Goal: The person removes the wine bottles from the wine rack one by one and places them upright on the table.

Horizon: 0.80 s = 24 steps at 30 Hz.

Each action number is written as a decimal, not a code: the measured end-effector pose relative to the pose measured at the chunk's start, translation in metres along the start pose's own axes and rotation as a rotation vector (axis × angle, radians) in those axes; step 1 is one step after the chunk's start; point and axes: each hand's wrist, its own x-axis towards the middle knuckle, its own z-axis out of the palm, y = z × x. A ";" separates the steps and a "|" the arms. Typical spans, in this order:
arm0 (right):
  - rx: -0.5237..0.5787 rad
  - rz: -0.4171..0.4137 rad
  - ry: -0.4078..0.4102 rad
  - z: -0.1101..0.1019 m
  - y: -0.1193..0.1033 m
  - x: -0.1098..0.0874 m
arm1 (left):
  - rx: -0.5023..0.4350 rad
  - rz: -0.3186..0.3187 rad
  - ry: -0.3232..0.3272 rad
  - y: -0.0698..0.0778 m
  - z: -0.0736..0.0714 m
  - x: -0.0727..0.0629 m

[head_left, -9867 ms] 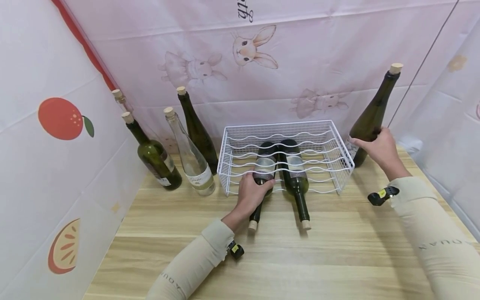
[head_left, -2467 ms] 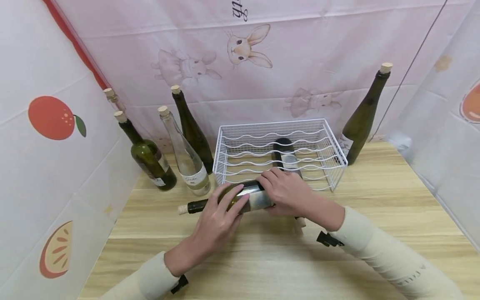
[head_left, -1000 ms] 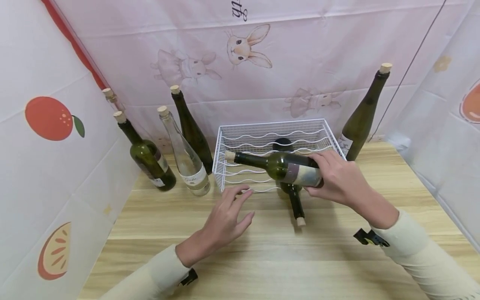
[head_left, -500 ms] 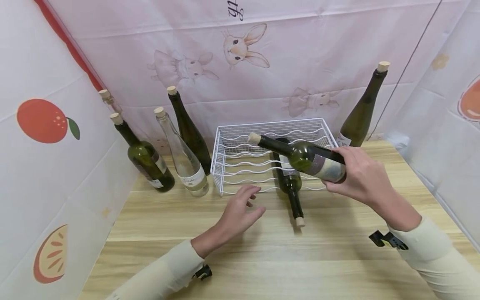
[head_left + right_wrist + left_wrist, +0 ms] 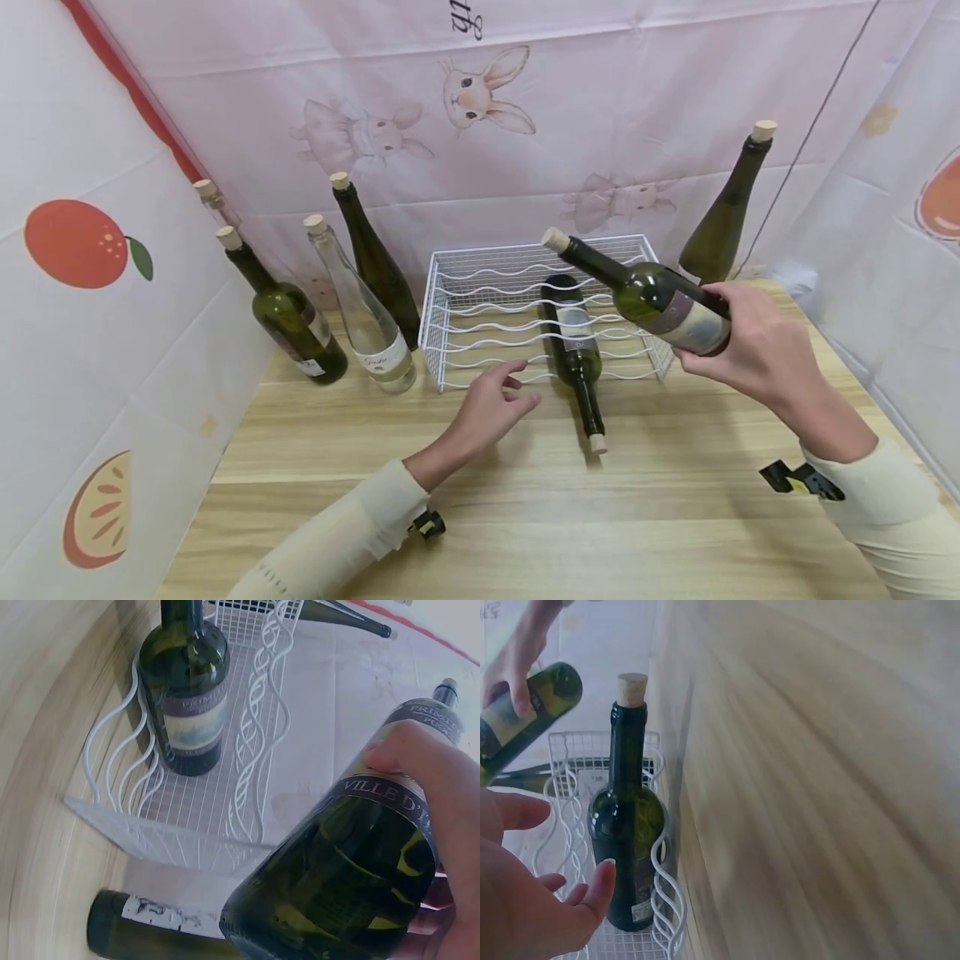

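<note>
My right hand [image 5: 765, 350] grips a green wine bottle [image 5: 660, 304] round its lower body. The bottle is raised over the right part of the white wire rack [image 5: 480, 342], its corked neck pointing up and left. Another green wine bottle [image 5: 576, 346] lies in the rack, its corked neck sticking out over the front edge. Just left of that neck, before the rack's front, my left hand [image 5: 487, 408] hovers with relaxed fingers and holds nothing. In the right wrist view, the held bottle [image 5: 352, 847] shows its base end close to the camera, with my thumb across the label.
Several corked bottles stand left of the rack: a green one [image 5: 296, 329], a clear one [image 5: 375, 333], a dark slim one [image 5: 378, 275] and another clear one behind. A tall green bottle [image 5: 716, 229] stands at the rack's right. Printed cloth [image 5: 622, 100] walls the wooden table [image 5: 525, 525].
Earlier, the now-held bottle lay in the rack beside the other. Both hands lifted and turned it; then my left hand let go, and my right hand carried it right and away.
</note>
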 end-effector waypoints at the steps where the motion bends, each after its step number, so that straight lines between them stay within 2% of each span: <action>1: 0.003 0.017 -0.004 -0.001 0.002 0.000 | 0.004 0.007 -0.004 0.000 0.001 0.002; 6: 0.018 0.102 -0.027 -0.007 0.010 -0.003 | 0.047 0.051 -0.021 -0.001 0.008 0.014; 11: 0.040 0.147 -0.025 -0.011 0.019 -0.005 | 0.112 0.095 -0.040 -0.001 0.013 0.026; 14: 0.048 0.185 -0.023 -0.011 0.026 -0.007 | 0.075 0.070 -0.051 -0.001 0.015 0.031; 19: 0.072 0.234 -0.004 -0.010 0.038 -0.011 | -0.001 -0.032 -0.052 -0.003 0.020 0.041; 24: 0.109 0.346 -0.022 -0.006 0.052 -0.016 | -0.038 -0.119 -0.037 -0.002 0.027 0.050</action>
